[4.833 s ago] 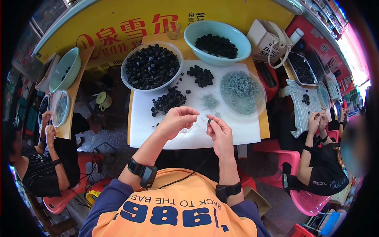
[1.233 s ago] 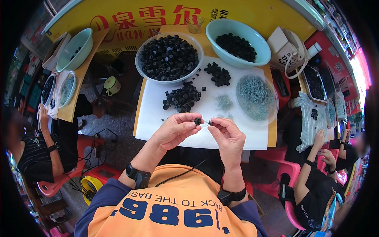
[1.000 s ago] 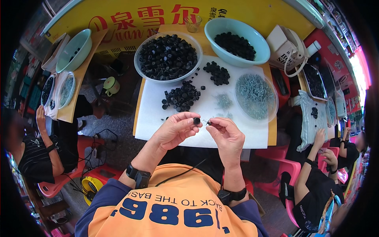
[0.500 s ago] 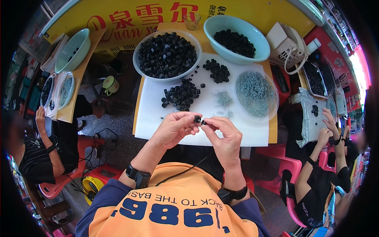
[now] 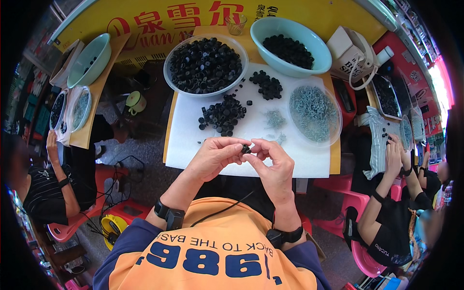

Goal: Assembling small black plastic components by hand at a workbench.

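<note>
Just over the near edge of the white foam sheet (image 5: pixel 193 150), my two hands meet at a small black plastic cap (image 5: pixel 246 149). My left hand (image 5: pixel 220 153) pinches it between thumb and fingers. My right hand (image 5: pixel 271 162) presses thumb and fingertips against its other side; whether a screw sits in there is hidden. Ahead of my left hand lies a loose pile of black caps (image 5: pixel 222 116). A tighter cluster of black pieces (image 5: pixel 266 86) lies farther back. Beside my right hand, small silvery screws (image 5: pixel 275 119) are scattered on the foam.
Behind stand a clear bowl heaped with black caps (image 5: pixel 205 67) and a pale green basin (image 5: pixel 314 63) of black pieces. A shallow tub of screws (image 5: pixel 314 115) sits right. Co-workers' hands (image 5: pixel 394 154) work at the right table; another person's hand (image 5: pixel 52 145) is at left.
My hands have closed together, bringing the right fingertips and the small piece they held against the cap. The co-worker at right has lowered both hands onto the striped bag.
</note>
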`<act>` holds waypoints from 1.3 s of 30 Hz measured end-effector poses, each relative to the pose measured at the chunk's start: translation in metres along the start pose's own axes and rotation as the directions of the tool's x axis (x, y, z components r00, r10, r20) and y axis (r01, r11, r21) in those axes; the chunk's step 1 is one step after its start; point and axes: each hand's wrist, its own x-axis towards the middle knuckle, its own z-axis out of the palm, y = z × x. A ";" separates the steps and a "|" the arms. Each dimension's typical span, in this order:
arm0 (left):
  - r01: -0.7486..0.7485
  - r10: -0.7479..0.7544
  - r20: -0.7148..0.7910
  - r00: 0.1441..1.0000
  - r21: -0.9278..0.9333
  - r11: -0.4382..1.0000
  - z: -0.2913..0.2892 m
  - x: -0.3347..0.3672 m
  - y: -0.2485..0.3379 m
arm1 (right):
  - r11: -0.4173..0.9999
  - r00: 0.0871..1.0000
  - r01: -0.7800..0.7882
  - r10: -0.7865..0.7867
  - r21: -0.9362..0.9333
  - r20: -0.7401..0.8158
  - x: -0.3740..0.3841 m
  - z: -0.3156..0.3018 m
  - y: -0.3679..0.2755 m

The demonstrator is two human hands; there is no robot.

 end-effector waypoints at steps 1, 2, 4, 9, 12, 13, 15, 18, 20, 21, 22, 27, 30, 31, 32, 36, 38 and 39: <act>0.012 -0.011 0.032 0.999 -0.029 1.000 -0.001 0.000 0.000 | 1.000 1.000 -0.003 0.003 -0.003 -0.001 0.001 0.000 0.000; 0.025 -0.022 0.065 0.998 -0.057 0.998 -0.002 0.000 -0.001 | 1.000 1.000 -0.007 0.007 -0.004 0.009 0.002 -0.001 0.000; 0.027 -0.022 0.065 0.998 -0.077 0.997 -0.001 -0.001 -0.002 | 1.000 1.000 -0.008 0.008 -0.001 0.020 0.001 -0.002 0.002; 0.061 -0.057 0.042 0.998 -0.104 0.993 0.001 -0.003 -0.003 | 0.998 0.995 -0.031 0.025 0.056 0.101 0.001 -0.005 0.006; 0.043 -0.037 0.055 0.998 -0.098 0.994 0.001 -0.002 -0.003 | 0.994 0.985 -0.080 0.068 0.069 0.159 0.000 -0.007 0.005; 0.050 -0.044 0.060 0.997 -0.100 0.994 0.002 -0.003 -0.002 | 0.994 0.985 -0.080 0.068 0.069 0.159 -0.001 -0.008 0.005; 0.057 -0.050 0.066 0.997 -0.101 0.993 0.002 -0.004 -0.001 | 0.996 0.978 -0.063 0.049 0.060 0.203 -0.001 -0.009 0.005; 0.068 -0.053 0.127 0.990 -0.111 0.992 -0.002 -0.004 -0.002 | 0.994 0.968 -0.085 0.067 0.066 0.242 -0.002 -0.010 0.004; 0.088 -0.074 0.144 0.987 -0.094 0.992 -0.003 -0.005 -0.001 | 0.993 0.963 -0.090 0.068 0.073 0.263 -0.002 -0.011 0.006; 0.088 -0.074 0.144 0.987 -0.095 0.992 -0.003 -0.006 0.000 | 0.992 0.957 -0.095 0.069 0.080 0.282 -0.002 -0.011 0.006; 0.095 -0.081 0.145 0.986 -0.094 0.991 -0.004 -0.007 0.000 | 0.992 0.957 -0.095 0.069 0.080 0.282 -0.002 -0.012 0.006; 0.079 -0.071 0.128 0.989 -0.051 0.996 -0.003 -0.009 -0.001 | 0.990 0.940 -0.107 0.072 0.089 0.332 -0.002 -0.012 0.006; 0.065 -0.062 0.137 0.989 -0.016 0.998 -0.006 -0.009 -0.001 | 0.995 0.938 -0.074 0.045 0.072 0.345 -0.001 -0.011 0.007; 0.050 -0.051 0.138 0.989 0.009 0.999 -0.006 -0.009 -0.001 | 0.995 0.937 -0.075 0.046 0.072 0.345 -0.001 -0.011 0.008; 0.035 -0.039 0.138 0.990 0.034 0.999 -0.007 -0.009 0.000 | 0.996 0.937 -0.060 0.034 0.063 0.348 -0.001 -0.010 0.009; 0.028 -0.037 0.122 0.992 0.079 0.996 -0.006 -0.010 0.003 | 0.999 0.933 -0.010 -0.004 0.039 0.361 -0.002 -0.008 0.007; 0.041 -0.055 0.133 0.990 0.105 0.994 -0.008 -0.011 0.003 | 0.999 0.930 0.033 -0.036 0.014 0.366 -0.004 -0.007 0.012; 0.043 -0.057 0.133 0.989 0.105 0.994 -0.008 -0.010 0.002 | 0.997 0.926 0.077 -0.068 -0.010 0.371 -0.006 -0.007 0.016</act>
